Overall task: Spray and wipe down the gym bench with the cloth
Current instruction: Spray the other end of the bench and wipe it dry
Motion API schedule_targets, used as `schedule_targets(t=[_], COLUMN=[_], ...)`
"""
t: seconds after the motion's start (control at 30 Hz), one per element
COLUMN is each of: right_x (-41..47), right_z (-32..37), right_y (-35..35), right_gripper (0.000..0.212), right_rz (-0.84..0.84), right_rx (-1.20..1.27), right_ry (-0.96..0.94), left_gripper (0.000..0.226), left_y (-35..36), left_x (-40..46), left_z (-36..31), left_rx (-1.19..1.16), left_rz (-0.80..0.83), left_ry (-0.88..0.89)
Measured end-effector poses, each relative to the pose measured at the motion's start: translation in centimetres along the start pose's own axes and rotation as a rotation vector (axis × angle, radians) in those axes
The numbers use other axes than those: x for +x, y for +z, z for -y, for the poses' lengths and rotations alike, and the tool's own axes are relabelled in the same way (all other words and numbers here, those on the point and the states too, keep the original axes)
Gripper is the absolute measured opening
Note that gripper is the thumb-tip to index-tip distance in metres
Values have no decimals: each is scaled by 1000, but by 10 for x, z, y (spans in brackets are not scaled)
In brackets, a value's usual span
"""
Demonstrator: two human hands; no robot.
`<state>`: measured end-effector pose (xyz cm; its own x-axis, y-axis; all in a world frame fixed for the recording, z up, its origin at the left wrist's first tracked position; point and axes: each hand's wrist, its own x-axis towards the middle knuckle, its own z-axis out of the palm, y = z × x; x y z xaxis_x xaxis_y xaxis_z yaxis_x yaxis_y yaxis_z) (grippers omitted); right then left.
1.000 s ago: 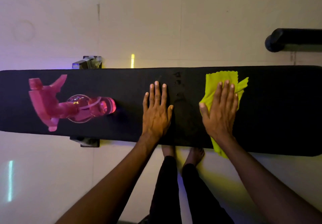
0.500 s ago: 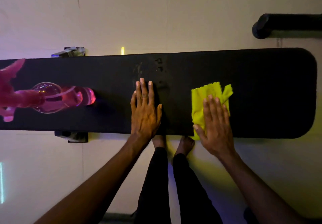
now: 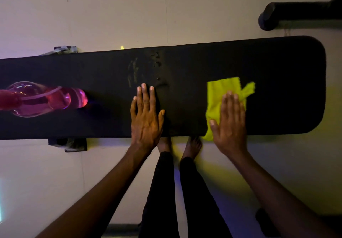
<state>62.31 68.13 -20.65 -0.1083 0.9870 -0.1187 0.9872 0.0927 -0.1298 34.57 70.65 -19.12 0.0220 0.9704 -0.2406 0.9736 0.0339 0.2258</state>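
Yellow cloth (image 3: 220,97) flat on right part of black gym bench (image 3: 277,71), near front edge, corner hanging over. Right hand (image 3: 230,126) presses it, fingers (image 3: 231,102) straight, released. Left hand (image 3: 146,119) flat on bench middle, fingers spread, gripping nothing. Pink spray bottle (image 3: 46,99) lies on its side far left. Wet smears (image 3: 133,71) beyond left hand.

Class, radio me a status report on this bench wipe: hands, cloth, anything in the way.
Left hand flat on bench. Right hand flat, pressing yellow cloth. Spray bottle lying on bench, left of both hands.
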Motion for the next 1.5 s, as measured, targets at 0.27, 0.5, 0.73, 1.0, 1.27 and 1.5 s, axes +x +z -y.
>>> schedule_targets(t=[0.27, 0.5, 0.73, 1.0, 1.27, 1.5], right_x=[7, 27, 35, 107, 128, 119], right_z=[25, 61, 107, 132, 179, 151], right_y=[-3, -18, 2, -5, -3, -2], right_gripper=[77, 65, 80, 76, 78, 81], right_rz=[-48, -98, 43, -54, 18, -31], right_rx=[-6, 243, 58, -5, 0, -5], right_ry=[267, 13, -252, -21, -267, -86], left_gripper=[69, 69, 67, 68, 74, 76], left_y=[4, -8, -18, -19, -26, -23], left_x=[0, -2, -16, -17, -21, -22], left_z=[-5, 4, 59, 59, 68, 74], left_rx=[-6, -75, 16, 19, -48, -33], left_rz=[-16, -7, 18, 74, 63, 100], left_ry=[-36, 8, -92, -90, -170, -159])
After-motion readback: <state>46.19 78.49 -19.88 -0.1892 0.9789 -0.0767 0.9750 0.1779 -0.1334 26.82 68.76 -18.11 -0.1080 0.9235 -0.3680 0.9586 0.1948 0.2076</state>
